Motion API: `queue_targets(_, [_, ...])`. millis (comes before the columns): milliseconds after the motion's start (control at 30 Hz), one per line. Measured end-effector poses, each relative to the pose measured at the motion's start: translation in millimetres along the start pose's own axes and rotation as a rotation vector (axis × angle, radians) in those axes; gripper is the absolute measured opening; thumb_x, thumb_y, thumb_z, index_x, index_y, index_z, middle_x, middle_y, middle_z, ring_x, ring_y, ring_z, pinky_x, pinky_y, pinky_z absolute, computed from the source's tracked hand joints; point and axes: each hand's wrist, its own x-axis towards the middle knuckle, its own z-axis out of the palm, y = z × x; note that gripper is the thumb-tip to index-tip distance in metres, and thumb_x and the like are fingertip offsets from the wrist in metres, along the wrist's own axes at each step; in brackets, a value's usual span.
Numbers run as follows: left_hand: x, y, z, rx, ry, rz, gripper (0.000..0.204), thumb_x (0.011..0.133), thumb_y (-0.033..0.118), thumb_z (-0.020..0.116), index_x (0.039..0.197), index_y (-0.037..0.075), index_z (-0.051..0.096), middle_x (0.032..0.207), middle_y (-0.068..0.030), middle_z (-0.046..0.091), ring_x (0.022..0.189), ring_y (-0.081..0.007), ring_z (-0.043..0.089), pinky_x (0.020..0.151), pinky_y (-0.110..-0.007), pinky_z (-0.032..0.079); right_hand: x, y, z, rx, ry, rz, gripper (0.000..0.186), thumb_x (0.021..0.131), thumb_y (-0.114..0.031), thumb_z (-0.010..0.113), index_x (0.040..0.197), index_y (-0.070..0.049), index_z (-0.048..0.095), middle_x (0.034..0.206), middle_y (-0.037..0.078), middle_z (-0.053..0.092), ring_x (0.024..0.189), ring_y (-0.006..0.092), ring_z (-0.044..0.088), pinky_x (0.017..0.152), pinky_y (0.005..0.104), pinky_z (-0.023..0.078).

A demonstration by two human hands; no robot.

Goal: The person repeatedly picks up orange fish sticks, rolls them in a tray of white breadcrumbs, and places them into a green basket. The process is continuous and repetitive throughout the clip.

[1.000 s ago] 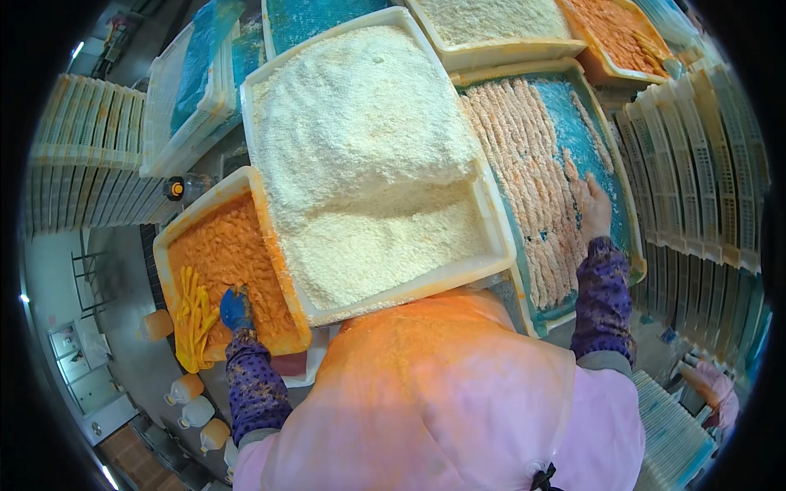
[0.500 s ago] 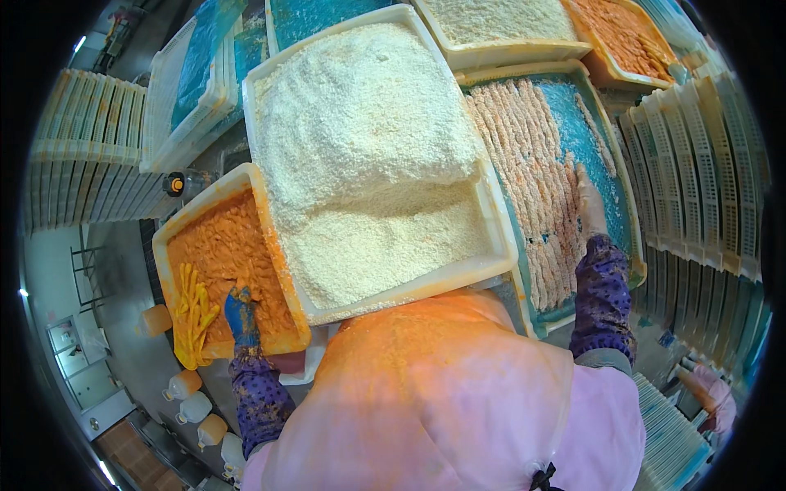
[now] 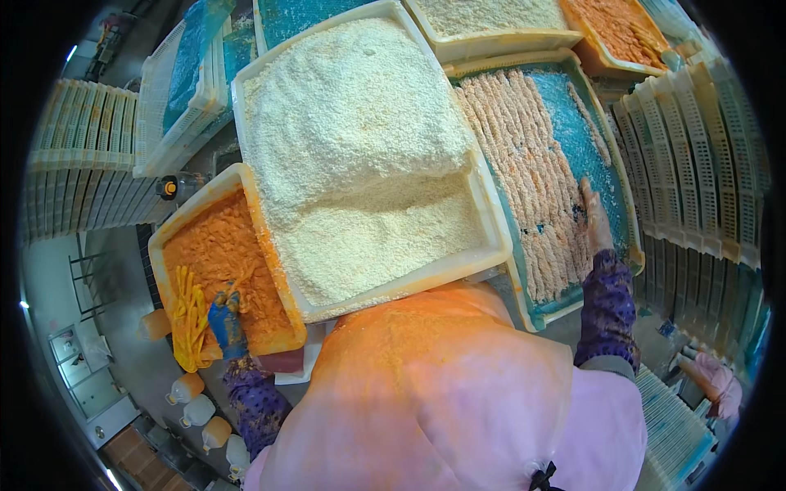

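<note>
My left hand (image 3: 224, 319), in a blue glove smeared with batter, is in a tray of orange batter (image 3: 270, 278) at the left; its coated fingertips are unclear. Yellow gloves (image 3: 188, 315) lie beside it on that tray's left side. My right hand (image 3: 596, 219), ungloved, has straightened fingers along the right edge of rows of crumb-coated strips (image 3: 524, 164). These lie on a blue-lined tray (image 3: 577, 123), where one separate strip lies near the far right edge. A large tub (image 3: 501, 241) of white crumbs (image 3: 352, 114) stands between my hands.
Stacked plastic crates (image 3: 82, 123) (image 3: 696, 164) flank both sides. More trays of crumbs (image 3: 483, 12) and orange batter (image 3: 614, 33) stand at the back. Jugs (image 3: 196, 409) are at lower left. Another person (image 3: 716, 385) is at lower right.
My right hand has come back toward me along the strips, its fingers now straighter. My left hand has shifted slightly left in the batter, its blue glove more smeared.
</note>
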Motion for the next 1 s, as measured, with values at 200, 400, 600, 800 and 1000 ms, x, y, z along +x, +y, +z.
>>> queue_targets(200, [-61, 208, 71, -0.04, -0.149, -0.005, 0.034, 0.099, 0.012, 0.064, 0.129, -0.004, 0.066, 0.114, -0.0073, 0.069, 0.085, -0.0101, 0.061, 0.07, -0.025, 0.049, 17, 19, -10, -0.131, 0.009, -0.146, 0.064, 0.109, -0.057, 0.027, 0.162, -0.02, 0.032, 0.17, 0.007, 0.019, 0.158, 0.0285, 0.009, 0.128, 0.0474, 0.015])
queue_targets(400, [-79, 287, 159, -0.022, -0.782, -0.076, 0.037, 0.099, 0.016, 0.065, 0.129, -0.007, 0.064, 0.12, -0.0107, 0.071, 0.09, -0.0137, 0.064, 0.072, -0.027, 0.051, 31, 3, 12, -0.094, -0.002, -0.268, 0.065, 0.108, -0.054, 0.034, 0.158, -0.013, 0.036, 0.162, 0.009, 0.033, 0.153, 0.0257, 0.016, 0.126, 0.0455, 0.014])
queue_targets(600, [-54, 177, 257, 0.427, -0.673, 0.333, 0.02, 0.096, 0.013, 0.066, 0.105, -0.002, 0.075, 0.083, -0.0086, 0.072, 0.073, -0.0159, 0.064, 0.067, -0.032, 0.049, -24, -82, 72, 0.06, 0.084, -0.519, 0.05, 0.106, -0.04, 0.051, 0.144, -0.006, 0.055, 0.143, 0.013, 0.057, 0.135, 0.0257, 0.051, 0.118, 0.0433, 0.037])
queue_targets(800, [-30, 174, 214, 0.283, -0.314, 0.456, 0.011, 0.093, 0.005, 0.069, 0.099, -0.002, 0.075, 0.098, -0.0153, 0.076, 0.089, -0.0228, 0.072, 0.082, -0.036, 0.058, -78, -130, 232, -0.519, -0.474, -0.703, 0.039, 0.098, -0.026, 0.065, 0.126, 0.002, 0.065, 0.118, 0.018, 0.068, 0.112, 0.0298, 0.065, 0.102, 0.0429, 0.051])
queue_targets(1000, [15, 120, 145, -0.063, -0.137, 0.343, 0.023, 0.096, 0.006, 0.067, 0.117, -0.002, 0.072, 0.117, -0.0162, 0.073, 0.106, -0.023, 0.069, 0.09, -0.037, 0.056, -97, -136, 374, -1.036, -0.73, -0.733, 0.04, 0.09, -0.014, 0.067, 0.121, 0.01, 0.059, 0.12, 0.027, 0.062, 0.11, 0.0389, 0.064, 0.095, 0.044, 0.056])
